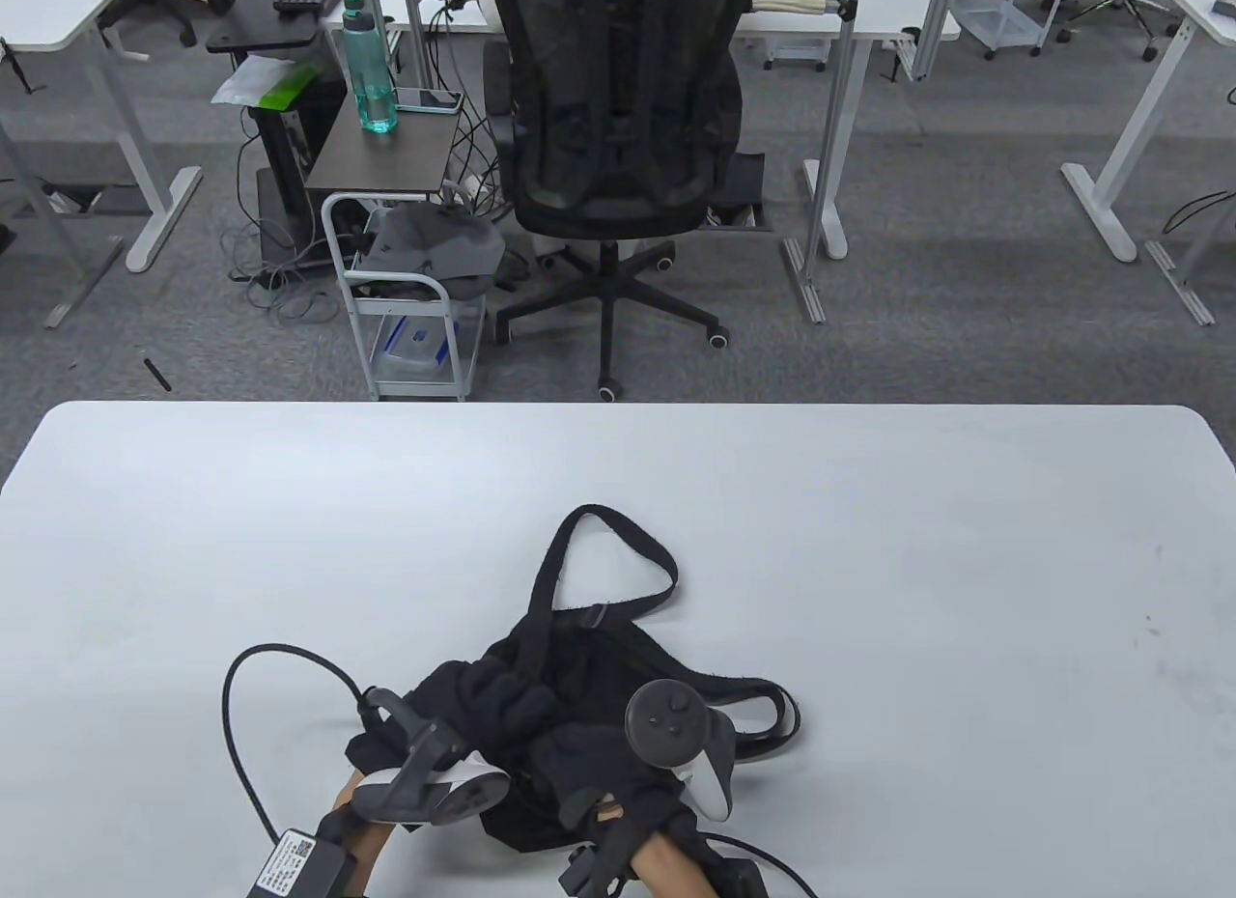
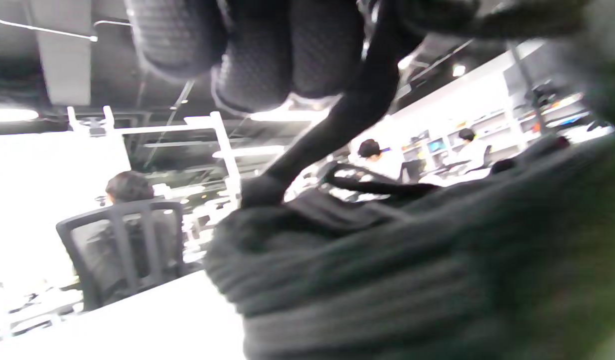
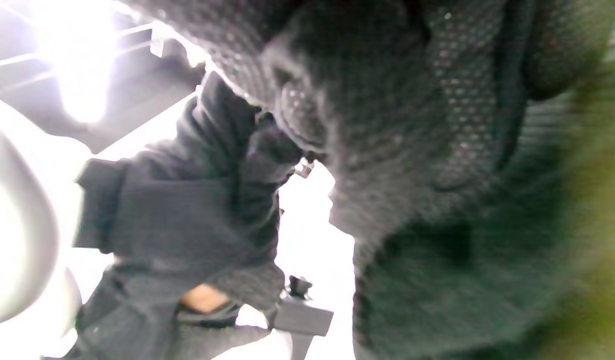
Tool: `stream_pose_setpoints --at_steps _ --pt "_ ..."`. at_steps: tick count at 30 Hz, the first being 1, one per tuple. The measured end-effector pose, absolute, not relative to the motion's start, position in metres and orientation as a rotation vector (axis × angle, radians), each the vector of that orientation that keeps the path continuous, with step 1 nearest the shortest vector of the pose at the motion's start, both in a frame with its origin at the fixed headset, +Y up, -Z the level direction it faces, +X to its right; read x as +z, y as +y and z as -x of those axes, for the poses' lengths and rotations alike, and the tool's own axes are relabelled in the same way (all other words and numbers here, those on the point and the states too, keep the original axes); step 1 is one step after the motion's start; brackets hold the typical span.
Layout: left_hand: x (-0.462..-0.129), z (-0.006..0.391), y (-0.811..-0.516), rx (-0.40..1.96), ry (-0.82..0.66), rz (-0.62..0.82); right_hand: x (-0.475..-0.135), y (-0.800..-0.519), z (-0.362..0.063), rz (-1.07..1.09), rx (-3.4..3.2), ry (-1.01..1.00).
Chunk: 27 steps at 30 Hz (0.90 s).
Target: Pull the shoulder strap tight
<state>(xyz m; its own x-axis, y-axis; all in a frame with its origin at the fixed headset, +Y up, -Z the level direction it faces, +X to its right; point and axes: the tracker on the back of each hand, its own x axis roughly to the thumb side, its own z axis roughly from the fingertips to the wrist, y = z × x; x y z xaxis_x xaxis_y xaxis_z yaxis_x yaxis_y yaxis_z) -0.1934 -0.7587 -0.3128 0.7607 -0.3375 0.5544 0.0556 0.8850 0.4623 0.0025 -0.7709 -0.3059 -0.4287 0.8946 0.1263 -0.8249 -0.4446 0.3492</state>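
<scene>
Table view: both hands [image 1: 541,734] grip the black bag [image 1: 618,657] on the counter [image 1: 290,512]; steady its body, pull the strap [image 1: 599,570] straight.

Close against the lens, the right hand [image 3: 387,100] in its dark dotted-mesh sensor glove fills the upper middle, its fingers [image 3: 457,105] hanging in from the top edge and lying against a black ribbed knitted fabric bag [image 3: 437,280] that takes up the lower right (the far right edge smears into a green blur). Left of it, the other gloved hand [image 3: 187,220] is bunched around dark cloth, a strip of bare skin showing at its wrist. A rounded white plastic tracker shell [image 3: 17,240] curves along the left edge.
</scene>
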Motion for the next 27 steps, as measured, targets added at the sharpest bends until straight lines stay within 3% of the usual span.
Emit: stream_pose_setpoints --at_steps 5,16,27 --pt "-0.319 0.201 -0.761 -0.192 -0.627 -0.385 -0.308 -0.773 -0.002 -0.365 1.998 0.321" --pt "-0.284 0.170 -0.743 -0.279 -0.768 -0.560 -0.308 -0.772 -0.009 -0.321 1.886 0.301" --pt "-0.312 0.197 -0.752 -0.213 -0.661 -0.457 -0.307 -0.769 -0.004 -0.361 1.945 0.328"
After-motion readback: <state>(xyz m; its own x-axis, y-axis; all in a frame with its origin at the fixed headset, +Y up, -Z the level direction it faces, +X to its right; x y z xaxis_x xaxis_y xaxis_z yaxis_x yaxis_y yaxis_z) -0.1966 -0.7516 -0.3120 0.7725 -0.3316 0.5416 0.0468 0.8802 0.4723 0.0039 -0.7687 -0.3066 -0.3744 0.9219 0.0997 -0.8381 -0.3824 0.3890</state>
